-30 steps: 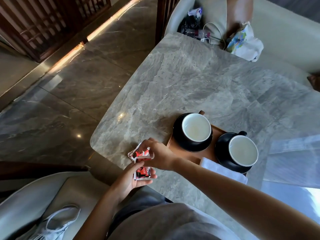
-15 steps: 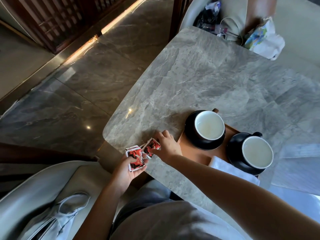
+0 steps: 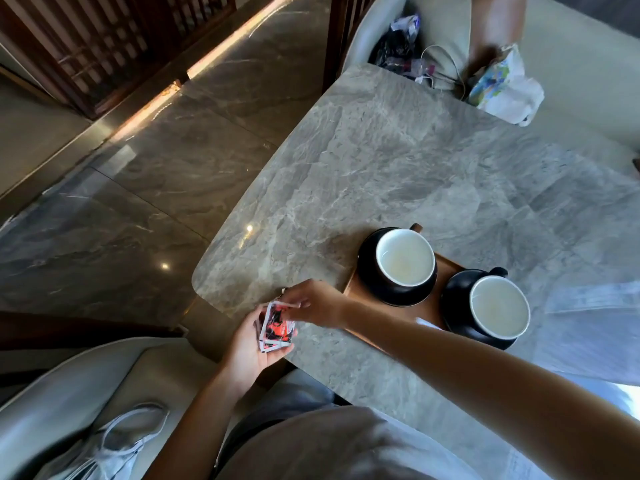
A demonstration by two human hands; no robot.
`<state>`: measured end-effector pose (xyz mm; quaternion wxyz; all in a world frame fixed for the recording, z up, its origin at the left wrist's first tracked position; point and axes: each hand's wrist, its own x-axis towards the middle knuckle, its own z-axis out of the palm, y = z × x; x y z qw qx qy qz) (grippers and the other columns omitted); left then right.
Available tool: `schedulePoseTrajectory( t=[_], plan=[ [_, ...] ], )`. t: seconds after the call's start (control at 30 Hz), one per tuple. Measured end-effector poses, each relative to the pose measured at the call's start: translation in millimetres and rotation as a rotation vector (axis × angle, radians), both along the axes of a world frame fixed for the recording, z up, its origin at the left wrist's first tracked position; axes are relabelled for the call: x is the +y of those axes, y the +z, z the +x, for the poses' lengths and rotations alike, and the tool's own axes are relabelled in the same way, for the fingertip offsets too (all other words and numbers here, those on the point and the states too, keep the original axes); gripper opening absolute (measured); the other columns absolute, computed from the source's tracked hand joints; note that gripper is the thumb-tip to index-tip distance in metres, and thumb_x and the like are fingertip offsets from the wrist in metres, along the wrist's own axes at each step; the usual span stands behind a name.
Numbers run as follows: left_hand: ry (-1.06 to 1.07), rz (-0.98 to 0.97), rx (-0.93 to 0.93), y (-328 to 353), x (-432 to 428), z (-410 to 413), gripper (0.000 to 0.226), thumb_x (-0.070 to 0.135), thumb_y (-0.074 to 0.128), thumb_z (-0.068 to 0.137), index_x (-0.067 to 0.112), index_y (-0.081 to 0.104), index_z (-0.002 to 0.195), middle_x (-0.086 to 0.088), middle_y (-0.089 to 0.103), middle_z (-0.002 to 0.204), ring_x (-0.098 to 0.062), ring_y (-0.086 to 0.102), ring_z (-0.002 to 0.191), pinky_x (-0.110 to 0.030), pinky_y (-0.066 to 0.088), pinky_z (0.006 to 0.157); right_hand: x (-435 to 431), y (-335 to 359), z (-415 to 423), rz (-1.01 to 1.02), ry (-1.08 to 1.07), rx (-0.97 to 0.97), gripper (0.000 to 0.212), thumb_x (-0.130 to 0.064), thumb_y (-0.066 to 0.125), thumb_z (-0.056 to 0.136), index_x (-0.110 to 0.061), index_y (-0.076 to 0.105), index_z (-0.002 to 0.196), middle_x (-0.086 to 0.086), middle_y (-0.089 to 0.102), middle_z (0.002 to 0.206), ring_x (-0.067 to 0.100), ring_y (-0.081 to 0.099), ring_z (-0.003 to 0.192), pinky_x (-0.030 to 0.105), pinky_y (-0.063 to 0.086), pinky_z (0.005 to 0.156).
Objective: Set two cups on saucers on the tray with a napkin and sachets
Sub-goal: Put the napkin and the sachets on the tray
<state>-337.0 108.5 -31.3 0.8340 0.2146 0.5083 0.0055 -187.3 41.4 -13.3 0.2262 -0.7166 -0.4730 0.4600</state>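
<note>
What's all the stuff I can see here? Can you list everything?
Cups: two, black outside, white inside, on the tray.
Saucers: two, black, one under each cup.
Tray: one, brown wood, near table edge.
Napkin: one, white, on the tray, mostly hidden by the forearm.
Sachets: small stack, red, black and white, held off the tray; exact count unclear.
Table: one, grey marble.
Plastic bag: one, white with colours, on the far seat.
Cables and wrappers: a jumble on the far seat.
Left hand: cradles the sachets.
Right hand: fingers on the stack's top.
</note>
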Motion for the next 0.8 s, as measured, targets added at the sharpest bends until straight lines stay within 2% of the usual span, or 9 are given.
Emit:
schedulePoseTrajectory(
  t=[0.1,0.17,0.27,0.4,0.53,0.6,0.67,0.73,0.8],
  plan=[
    [-0.037,0.025,0.038,-2.7,-4.0,2.2,0.014,0.012,0.047,0.090,0.009,0.060,0.090,-0.010,0.073,0.066,-0.022,0.071,0.059,-0.029,0.059,0.054,1.3,-2.9,-12.0,0.054,0.050,-0.226,0.021,-0.024,0.065,0.084,-0.017,0.067,0.103,0.004,0.067,0.099,0.018,0.060,0.088,0.029,0.045,0.074],
    [-0.011,0.025,0.043,-5.9,-3.7,-0.7,0.018,0.000,0.040,0.089,0.007,0.056,0.087,-0.010,0.072,0.063,-0.021,0.071,0.057,-0.028,0.058,0.051,2.9,-5.9,-15.7,0.068,-0.037,-0.219,0.024,-0.026,0.069,0.079,-0.021,0.062,0.102,0.002,0.061,0.098,0.018,0.058,0.086,0.031,0.048,0.073],
    [0.069,-0.008,0.045,-9.6,-2.2,-7.3,0.025,-0.002,0.032,0.089,0.005,0.056,0.090,-0.009,0.074,0.065,-0.019,0.071,0.056,-0.026,0.057,0.048,6.7,-15.6,-11.8,0.020,-0.331,-0.184,0.037,-0.034,0.073,0.076,-0.022,0.057,0.107,-0.002,0.057,0.104,0.017,0.060,0.088,0.031,0.048,0.073],
    [0.214,-0.067,0.032,-10.8,-3.8,-15.9,0.026,0.003,0.030,0.090,0.002,0.056,0.088,-0.011,0.072,0.061,-0.020,0.070,0.052,-0.027,0.057,0.047,8.0,-34.3,-18.8,-0.130,-0.205,-0.440,0.055,-0.043,0.069,0.078,-0.021,0.047,0.123,0.001,0.052,0.121,0.021,0.049,0.116,0.039,0.047,0.083],
    [0.277,-0.064,0.028,-11.1,-2.3,-25.6,0.025,0.004,0.032,0.090,0.004,0.057,0.091,-0.012,0.073,0.063,-0.021,0.071,0.056,-0.028,0.059,0.056,8.5,-43.7,-26.8,-0.074,-0.245,-0.458,0.041,-0.033,0.070,0.080,-0.019,0.052,0.114,0.005,0.050,0.116,0.024,0.043,0.113,0.039,0.045,0.085],
    [0.261,0.001,0.025,-11.1,-1.2,-29.2,0.026,0.002,0.032,0.091,0.008,0.058,0.093,-0.010,0.074,0.070,-0.018,0.072,0.060,-0.034,0.054,0.070,9.5,-44.3,-25.3,-0.053,-0.244,-0.431,0.032,-0.026,0.069,0.080,-0.017,0.055,0.107,0.006,0.050,0.112,0.024,0.042,0.108,0.037,0.045,0.080],
    [0.257,0.056,0.035,-10.1,1.0,-31.4,0.027,0.000,0.032,0.092,0.009,0.058,0.094,-0.011,0.070,0.084,-0.017,0.072,0.061,-0.034,0.050,0.075,10.2,-41.8,-20.8,-0.052,-0.266,-0.325,0.023,-0.021,0.070,0.079,-0.015,0.057,0.098,0.007,0.058,0.102,0.025,0.051,0.097,0.033,0.044,0.074],
    [0.267,0.081,0.061,-8.1,6.4,-31.7,0.027,-0.001,0.032,0.092,0.007,0.058,0.098,-0.012,0.064,0.091,-0.019,0.071,0.064,-0.034,0.051,0.072,9.6,-34.6,-13.1,-0.058,-0.295,-0.171,0.020,-0.016,0.073,0.076,-0.012,0.060,0.091,0.004,0.060,0.087,0.022,0.055,0.084,0.029,0.042,0.069],
    [0.256,0.090,0.091,-7.4,12.4,-28.9,0.024,0.000,0.035,0.092,0.005,0.055,0.102,-0.013,0.063,0.090,-0.021,0.070,0.064,-0.034,0.055,0.067,7.6,-23.1,-3.9,-0.056,-0.254,-0.008,0.021,-0.008,0.075,0.074,-0.007,0.065,0.093,0.002,0.059,0.085,0.017,0.056,0.083,0.030,0.045,0.075]
  ],
)
